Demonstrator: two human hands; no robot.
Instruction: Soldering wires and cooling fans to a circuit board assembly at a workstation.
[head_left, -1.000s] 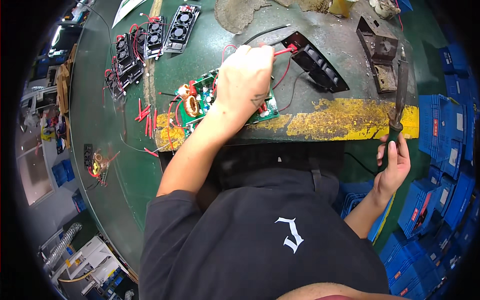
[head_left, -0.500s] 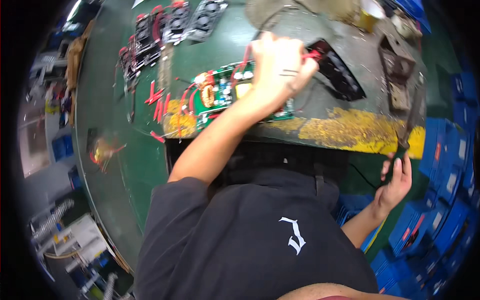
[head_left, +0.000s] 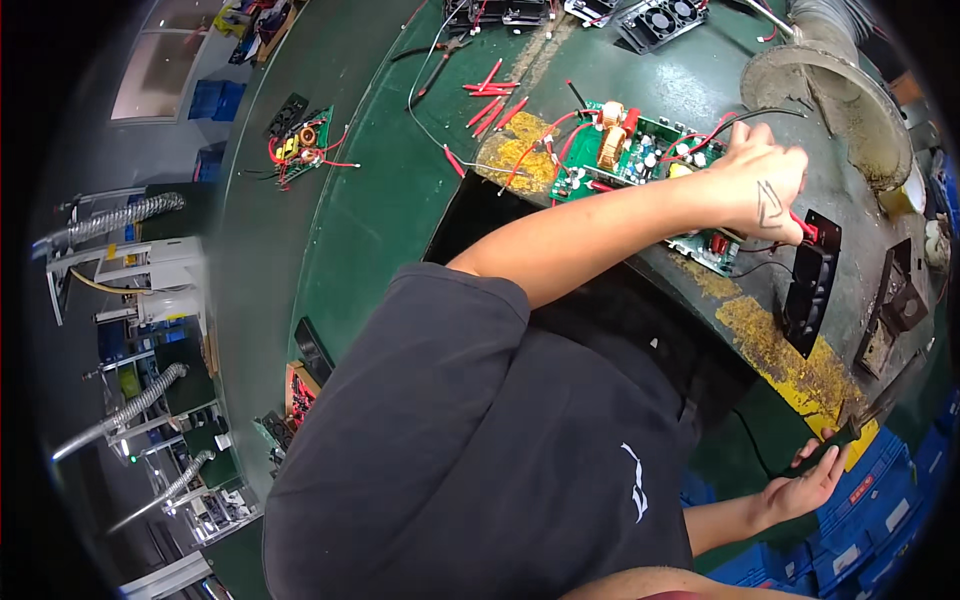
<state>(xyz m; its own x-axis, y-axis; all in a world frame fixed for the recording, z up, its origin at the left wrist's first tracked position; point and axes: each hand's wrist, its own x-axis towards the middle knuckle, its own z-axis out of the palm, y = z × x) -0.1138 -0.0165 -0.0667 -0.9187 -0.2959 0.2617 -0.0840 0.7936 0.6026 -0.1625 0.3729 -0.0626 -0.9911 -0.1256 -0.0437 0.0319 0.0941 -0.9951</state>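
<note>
My left hand (head_left: 765, 185) is closed, its fingers curled round a red wire (head_left: 803, 226) that runs to a black panel (head_left: 815, 285). The fingertips are mostly hidden behind the knuckles. Under my left forearm lies a green circuit board (head_left: 645, 150) with copper coils and red and black wires, partly covered by the arm. At the table's front right corner, my right hand (head_left: 808, 480) grips the dark handle of a soldering iron (head_left: 868, 410). A black cord trails from it, and its shaft points up and away to the right.
Several short red tubes (head_left: 488, 112) and pliers (head_left: 437, 72) lie left of the board. Fan units (head_left: 660, 22) sit at the back. A dirty funnel-shaped hood (head_left: 840, 105) and a metal stand (head_left: 893, 305) are at the right. Blue crates (head_left: 870, 510) stand below the corner.
My view has turned, so the bench appears slanted and more of the left side shows. My left hand stays at the red wire by the panel; my right hand still holds the soldering iron.
</note>
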